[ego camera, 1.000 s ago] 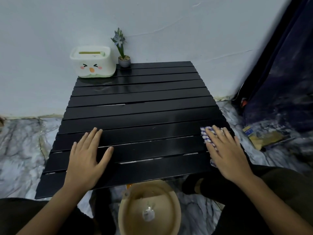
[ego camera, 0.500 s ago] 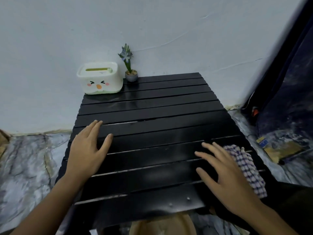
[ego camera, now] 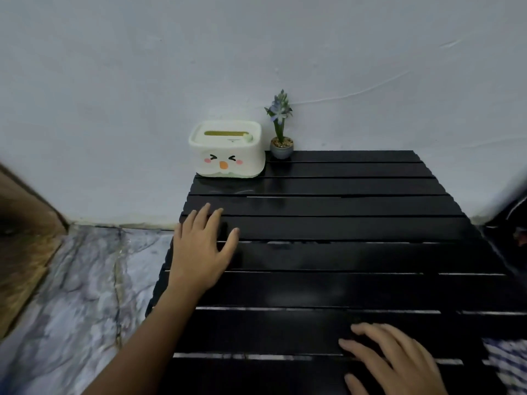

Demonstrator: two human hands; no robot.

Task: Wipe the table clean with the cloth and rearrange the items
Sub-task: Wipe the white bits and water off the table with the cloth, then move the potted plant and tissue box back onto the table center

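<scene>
A black slatted table (ego camera: 342,229) fills the middle and right of the view. My left hand (ego camera: 199,249) lies flat on its left edge, fingers spread. My right hand (ego camera: 396,363) rests on the near slats at the bottom right, fingers straight. The blue-and-white checked cloth (ego camera: 507,363) lies just right of that hand at the frame edge, apart from the fingers. A cream tissue box with a cartoon face (ego camera: 226,149) and a small potted flower (ego camera: 281,132) stand at the far left corner against the wall.
A white wall (ego camera: 256,52) backs the table. Marbled floor (ego camera: 77,295) lies to the left, with a brown wooden piece (ego camera: 20,232) at the far left. Something dark (ego camera: 513,220) stands beyond the table's right edge.
The view has swung left and up. My right hand has come off the cloth and sits left of it on the table. My left hand stays flat near the left edge.
</scene>
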